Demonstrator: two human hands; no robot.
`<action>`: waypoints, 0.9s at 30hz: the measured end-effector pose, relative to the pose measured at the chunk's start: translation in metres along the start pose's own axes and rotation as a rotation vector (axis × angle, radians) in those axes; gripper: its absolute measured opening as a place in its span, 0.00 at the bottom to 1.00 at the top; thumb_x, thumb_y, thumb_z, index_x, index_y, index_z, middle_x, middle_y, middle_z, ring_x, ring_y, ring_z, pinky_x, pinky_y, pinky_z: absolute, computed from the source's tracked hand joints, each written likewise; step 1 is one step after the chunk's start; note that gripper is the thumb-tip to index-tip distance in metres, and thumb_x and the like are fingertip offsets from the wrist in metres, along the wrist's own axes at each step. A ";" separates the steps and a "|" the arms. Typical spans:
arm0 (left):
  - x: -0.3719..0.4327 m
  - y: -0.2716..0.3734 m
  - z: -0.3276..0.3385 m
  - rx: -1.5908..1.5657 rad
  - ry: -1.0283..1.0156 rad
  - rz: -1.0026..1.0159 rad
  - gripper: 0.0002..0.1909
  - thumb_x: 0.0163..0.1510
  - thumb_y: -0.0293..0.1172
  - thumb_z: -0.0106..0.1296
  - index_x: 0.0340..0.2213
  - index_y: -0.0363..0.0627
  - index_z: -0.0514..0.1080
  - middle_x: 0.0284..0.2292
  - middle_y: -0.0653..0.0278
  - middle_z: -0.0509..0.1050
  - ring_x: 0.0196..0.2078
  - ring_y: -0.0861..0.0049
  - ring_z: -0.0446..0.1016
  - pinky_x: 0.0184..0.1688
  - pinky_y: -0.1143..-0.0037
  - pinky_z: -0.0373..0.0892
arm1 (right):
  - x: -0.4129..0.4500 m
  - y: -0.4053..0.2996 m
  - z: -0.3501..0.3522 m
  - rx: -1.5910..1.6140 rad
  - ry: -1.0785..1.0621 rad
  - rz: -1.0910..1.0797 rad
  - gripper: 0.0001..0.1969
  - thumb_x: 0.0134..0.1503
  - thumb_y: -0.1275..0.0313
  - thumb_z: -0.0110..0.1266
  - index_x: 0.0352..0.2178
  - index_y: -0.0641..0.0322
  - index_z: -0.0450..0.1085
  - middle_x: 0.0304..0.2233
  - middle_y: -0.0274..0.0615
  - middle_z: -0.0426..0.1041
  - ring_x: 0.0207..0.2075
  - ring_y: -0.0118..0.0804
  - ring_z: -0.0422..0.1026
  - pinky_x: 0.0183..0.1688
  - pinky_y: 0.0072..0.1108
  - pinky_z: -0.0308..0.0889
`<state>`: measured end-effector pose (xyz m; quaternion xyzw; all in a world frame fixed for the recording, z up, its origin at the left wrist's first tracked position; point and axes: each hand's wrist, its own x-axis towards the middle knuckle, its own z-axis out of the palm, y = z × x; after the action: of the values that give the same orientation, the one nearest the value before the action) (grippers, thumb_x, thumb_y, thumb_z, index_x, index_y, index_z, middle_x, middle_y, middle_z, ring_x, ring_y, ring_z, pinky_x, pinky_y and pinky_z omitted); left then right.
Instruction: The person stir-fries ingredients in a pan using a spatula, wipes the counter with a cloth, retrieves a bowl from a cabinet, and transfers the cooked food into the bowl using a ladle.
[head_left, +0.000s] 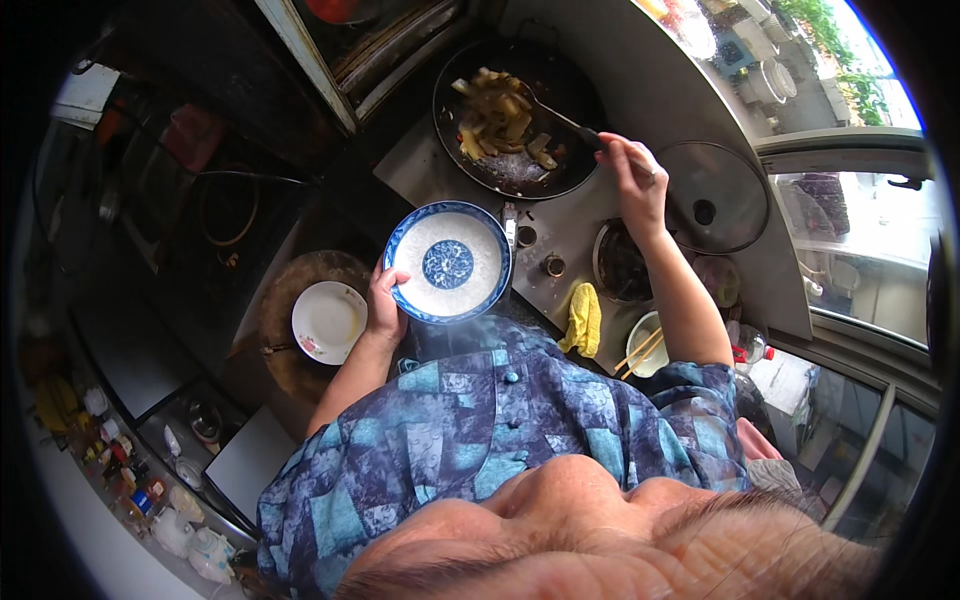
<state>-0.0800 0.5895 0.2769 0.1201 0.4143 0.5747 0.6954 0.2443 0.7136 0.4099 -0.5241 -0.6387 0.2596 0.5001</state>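
My left hand grips the rim of a white plate with a blue patterned border and centre. Nothing lies on the plate, which is held just in front of my body, below the wok. The handle of a metal spatula is in my right hand. Its head rests among cooked sliced vegetables in a dark wok on the stove. The food is heaped towards the wok's left side, and part of the spatula's head is hidden by it.
A floral white bowl sits on a round wooden chopping board at left. To the right are a yellow cloth, a small pan, a bowl with chopsticks, a plastic bottle and a leaning glass lid.
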 end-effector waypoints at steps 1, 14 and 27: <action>0.000 0.001 -0.003 0.006 0.023 0.018 0.22 0.42 0.23 0.40 0.43 0.37 0.67 0.39 0.60 0.71 0.42 0.73 0.69 0.48 0.77 0.64 | -0.006 -0.017 0.004 -0.205 -0.118 -0.193 0.08 0.55 0.77 0.52 0.38 0.65 0.72 0.30 0.39 0.73 0.30 0.32 0.75 0.34 0.18 0.70; 0.011 0.004 0.005 0.022 0.075 0.031 0.22 0.42 0.23 0.40 0.43 0.38 0.67 0.39 0.61 0.71 0.42 0.73 0.70 0.48 0.77 0.64 | 0.006 -0.011 0.028 -0.556 -0.478 -0.600 0.15 0.45 0.80 0.56 0.37 0.61 0.71 0.35 0.42 0.71 0.36 0.42 0.72 0.38 0.26 0.70; 0.015 0.021 -0.010 0.075 0.130 0.132 0.22 0.43 0.23 0.39 0.43 0.38 0.67 0.40 0.60 0.71 0.42 0.73 0.69 0.47 0.77 0.64 | 0.089 0.037 -0.105 0.036 -0.056 0.559 0.10 0.54 0.72 0.53 0.36 0.68 0.73 0.34 0.43 0.75 0.32 0.35 0.76 0.39 0.19 0.71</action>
<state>-0.1023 0.6067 0.2771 0.1355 0.4710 0.6099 0.6228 0.3600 0.7880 0.4491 -0.6635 -0.4781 0.4130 0.4006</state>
